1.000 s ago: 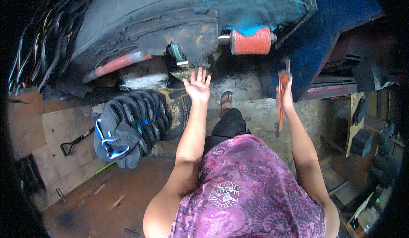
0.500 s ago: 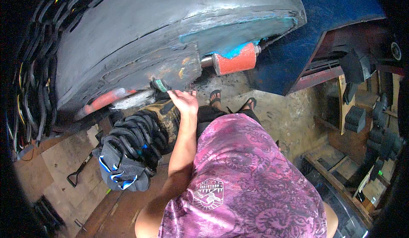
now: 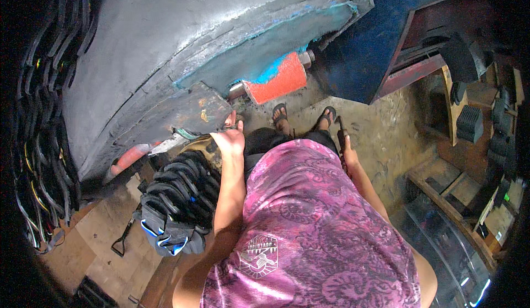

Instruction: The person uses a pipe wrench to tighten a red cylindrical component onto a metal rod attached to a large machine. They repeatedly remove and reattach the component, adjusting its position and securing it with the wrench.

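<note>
My left hand [image 3: 229, 140] reaches up to the front edge of a scuffed dark panel [image 3: 190, 109] on a large grey machine housing [image 3: 143, 26]. Its fingertips are partly hidden at that edge, so whether it holds anything is unclear. A red-orange roller [image 3: 279, 80] on a metal shaft sits under the housing, right of that hand. Low on my right side, my right hand [image 3: 349, 154] is closed on a thin dark flat piece [image 3: 340, 126] that points away from me. Only its narrow side shows.
Stacked dark curved sole-like pieces [image 3: 179, 184] lie left of my left arm. More dark strips [image 3: 47, 142] hang at far left. A blue panel [image 3: 359, 48] stands right of the roller. Wooden shelving [image 3: 450, 106] and a glass-topped case [image 3: 441, 236] are at right. My sandalled feet [image 3: 281, 121] are below.
The view has shifted, and the roller now appears farther left. My right hand has come into view with the dark piece. The green-grey piece beside my left fingers no longer shows there.
</note>
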### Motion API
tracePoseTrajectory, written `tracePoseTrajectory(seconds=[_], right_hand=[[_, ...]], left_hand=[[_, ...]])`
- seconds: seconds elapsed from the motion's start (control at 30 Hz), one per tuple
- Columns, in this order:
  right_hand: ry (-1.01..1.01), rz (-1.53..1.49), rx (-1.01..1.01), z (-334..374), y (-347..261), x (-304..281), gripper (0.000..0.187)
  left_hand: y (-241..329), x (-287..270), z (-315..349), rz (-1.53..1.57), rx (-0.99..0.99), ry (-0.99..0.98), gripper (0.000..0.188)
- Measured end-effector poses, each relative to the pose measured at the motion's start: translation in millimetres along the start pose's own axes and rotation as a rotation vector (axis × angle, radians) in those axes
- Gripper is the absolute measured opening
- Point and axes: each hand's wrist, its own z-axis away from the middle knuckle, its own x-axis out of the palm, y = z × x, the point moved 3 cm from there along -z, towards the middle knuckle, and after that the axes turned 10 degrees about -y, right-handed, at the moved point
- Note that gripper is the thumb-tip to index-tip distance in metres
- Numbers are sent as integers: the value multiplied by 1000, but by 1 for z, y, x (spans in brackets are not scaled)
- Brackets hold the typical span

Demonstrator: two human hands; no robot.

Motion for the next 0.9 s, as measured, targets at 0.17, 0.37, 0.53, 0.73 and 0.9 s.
tracePoseTrajectory(seconds=[0.17,0.37,0.53,0.73,0.9], right_hand=[[-50,18,-2,-2,-5,8,111],[28,130,60,-2,39,-7,107],[22,-45,208,-48,116,-22,99],[-90,-263,77,-77,141,-27,105],[-48,43,17,-26,83,-30,109]], left_hand=[[2,-2,2,-2,-15,-64,45],[5,2,6,35,-27,-59,52],[4,4,9,56,-56,-129,56],[8,-3,11,28,-64,-168,58],[9,-1,15,12,-84,-306,53]])
